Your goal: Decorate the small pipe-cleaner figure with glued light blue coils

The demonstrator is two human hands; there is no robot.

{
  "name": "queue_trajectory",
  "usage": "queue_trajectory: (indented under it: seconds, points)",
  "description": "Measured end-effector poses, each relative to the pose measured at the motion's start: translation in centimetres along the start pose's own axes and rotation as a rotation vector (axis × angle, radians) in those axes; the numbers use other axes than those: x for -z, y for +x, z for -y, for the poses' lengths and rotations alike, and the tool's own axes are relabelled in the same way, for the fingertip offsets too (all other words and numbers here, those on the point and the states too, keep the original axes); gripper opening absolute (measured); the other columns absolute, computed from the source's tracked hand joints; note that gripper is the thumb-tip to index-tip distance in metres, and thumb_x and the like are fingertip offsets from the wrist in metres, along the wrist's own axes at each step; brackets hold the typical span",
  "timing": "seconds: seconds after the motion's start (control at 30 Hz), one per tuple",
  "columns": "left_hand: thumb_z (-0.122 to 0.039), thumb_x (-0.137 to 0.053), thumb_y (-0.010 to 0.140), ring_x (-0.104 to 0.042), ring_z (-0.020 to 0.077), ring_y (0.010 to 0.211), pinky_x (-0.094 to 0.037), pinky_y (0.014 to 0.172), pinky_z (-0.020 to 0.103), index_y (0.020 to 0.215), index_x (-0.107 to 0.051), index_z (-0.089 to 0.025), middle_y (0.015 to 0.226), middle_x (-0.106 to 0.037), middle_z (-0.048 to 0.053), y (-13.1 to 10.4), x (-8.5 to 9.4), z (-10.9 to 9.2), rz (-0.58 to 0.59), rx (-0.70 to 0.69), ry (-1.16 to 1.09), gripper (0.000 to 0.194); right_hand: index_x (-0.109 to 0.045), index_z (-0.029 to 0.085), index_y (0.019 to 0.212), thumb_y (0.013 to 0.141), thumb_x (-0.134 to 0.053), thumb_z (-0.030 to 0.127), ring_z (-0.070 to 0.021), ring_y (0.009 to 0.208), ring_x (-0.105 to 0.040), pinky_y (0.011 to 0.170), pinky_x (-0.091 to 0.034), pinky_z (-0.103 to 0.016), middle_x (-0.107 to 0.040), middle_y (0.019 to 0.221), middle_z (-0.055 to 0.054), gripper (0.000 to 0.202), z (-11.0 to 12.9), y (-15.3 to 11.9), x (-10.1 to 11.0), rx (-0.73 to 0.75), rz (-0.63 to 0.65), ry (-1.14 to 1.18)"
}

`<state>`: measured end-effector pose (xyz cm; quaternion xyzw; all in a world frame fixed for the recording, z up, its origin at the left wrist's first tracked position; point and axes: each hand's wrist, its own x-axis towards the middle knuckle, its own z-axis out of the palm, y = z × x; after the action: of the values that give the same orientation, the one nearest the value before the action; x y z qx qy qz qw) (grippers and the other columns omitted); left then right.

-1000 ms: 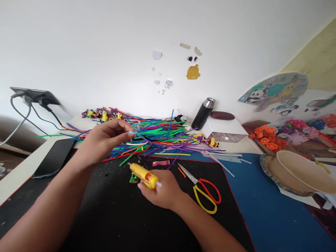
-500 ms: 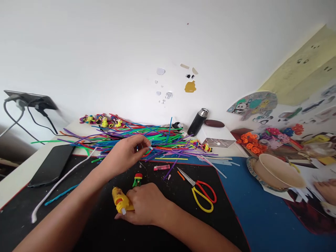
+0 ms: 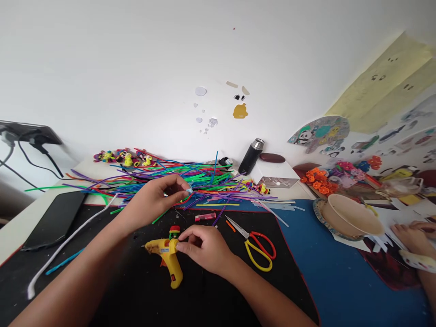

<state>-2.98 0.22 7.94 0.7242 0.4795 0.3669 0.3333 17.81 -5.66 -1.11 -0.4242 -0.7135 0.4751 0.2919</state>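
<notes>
Over the near edge of the pile of coloured pipe cleaners point(image 3: 204, 179), my left hand point(image 3: 159, 196) pinches a small pale-blue piece point(image 3: 190, 188) between thumb and fingertips; its exact kind is too small to tell. A yellow hot glue gun point(image 3: 169, 261) lies on its side on the black mat point(image 3: 136, 290), nozzle to the left. The thumb and forefinger of my right hand point(image 3: 204, 247) close on its rear end. Just behind the gun stands a small red-and-green figure point(image 3: 175, 231), partly hidden.
Scissors point(image 3: 254, 245) and a pink lighter point(image 3: 205, 217) lie right of the gun. Left are a phone point(image 3: 56, 220), a white pipe cleaner point(image 3: 71, 240) and a blue twisted one point(image 3: 64, 262). A black flask point(image 3: 251, 156) and bowl point(image 3: 354, 215) stand right. Another person's hands point(image 3: 415, 238) are far right.
The glue gun, gripped in my right hand before, has turned and now lies on the mat with its handle toward me. My left hand keeps its pinch on the pale-blue piece.
</notes>
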Motion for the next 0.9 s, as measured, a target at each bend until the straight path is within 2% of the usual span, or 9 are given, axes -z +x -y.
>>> queue_trajectory:
  seconds: [0.1,0.23,0.37,0.57,0.73,0.9]
  points:
    - [-0.056,-0.075,0.088,-0.058,0.0185,0.076,-0.046,0.067,0.028,0.094,-0.07,-0.02,0.083,-0.067,0.002,0.2,0.1,0.1,0.003,0.039,-0.123,0.036,-0.082,0.021,0.093,0.093,-0.076,0.045,-0.0134,0.063,-0.059,0.059,-0.041,-0.024,-0.07,0.073,0.001,0.024,0.0,-0.1,0.1,-0.009,-0.007,0.133]
    - [-0.058,-0.08,0.085,-0.052,0.0159,0.073,-0.044,0.065,0.026,0.093,-0.07,-0.019,0.081,-0.062,0.0,0.2,0.2,-0.3,0.017,0.096,-0.234,0.042,-0.082,0.021,0.089,0.094,-0.074,0.041,-0.0142,0.064,-0.059,0.059,-0.041,-0.025,-0.072,0.074,0.0,0.022,0.3,-0.1,-0.3,0.027,-0.008,0.138]
    - [-0.056,-0.082,0.085,-0.05,0.0147,0.074,-0.042,0.066,0.025,0.092,-0.07,-0.018,0.08,-0.06,-0.001,0.0,0.2,-0.5,0.014,0.133,-0.289,0.04,-0.079,0.02,0.087,0.094,-0.071,0.036,-0.0147,0.064,-0.06,0.061,-0.042,-0.026,-0.07,0.073,0.0,0.019,0.6,0.5,0.4,0.074,-0.183,0.137]
    - [-0.061,-0.084,0.08,-0.053,0.0165,0.076,-0.044,0.068,0.027,0.087,-0.071,-0.018,0.081,-0.062,0.0,0.3,0.0,-0.6,0.017,0.15,-0.267,0.045,-0.076,0.02,0.086,0.094,-0.07,0.038,-0.0132,0.059,-0.05,0.058,-0.039,-0.026,-0.059,0.065,0.003,0.021,1.2,1.6,2.2,0.13,-0.424,0.175]
    - [-0.069,-0.083,0.076,-0.054,0.0167,0.071,-0.045,0.064,0.027,0.082,-0.072,-0.019,0.076,-0.063,0.001,0.6,-0.4,-1.3,0.043,0.162,-0.228,0.052,-0.074,0.021,0.087,0.095,-0.069,0.038,-0.0134,0.057,-0.048,0.057,-0.039,-0.026,-0.059,0.065,0.003,0.02,1.6,2.3,2.1,0.174,-0.504,0.169]
    - [-0.071,-0.082,0.076,-0.057,0.0177,0.071,-0.047,0.064,0.028,0.083,-0.073,-0.02,0.076,-0.065,0.002,0.6,-0.7,-1.5,0.062,0.164,-0.196,0.053,-0.073,0.021,0.088,0.095,-0.069,0.037,-0.0138,0.057,-0.05,0.057,-0.04,-0.027,-0.06,0.064,0.003,0.018,1.3,2.7,1.5,0.18,-0.525,0.16]
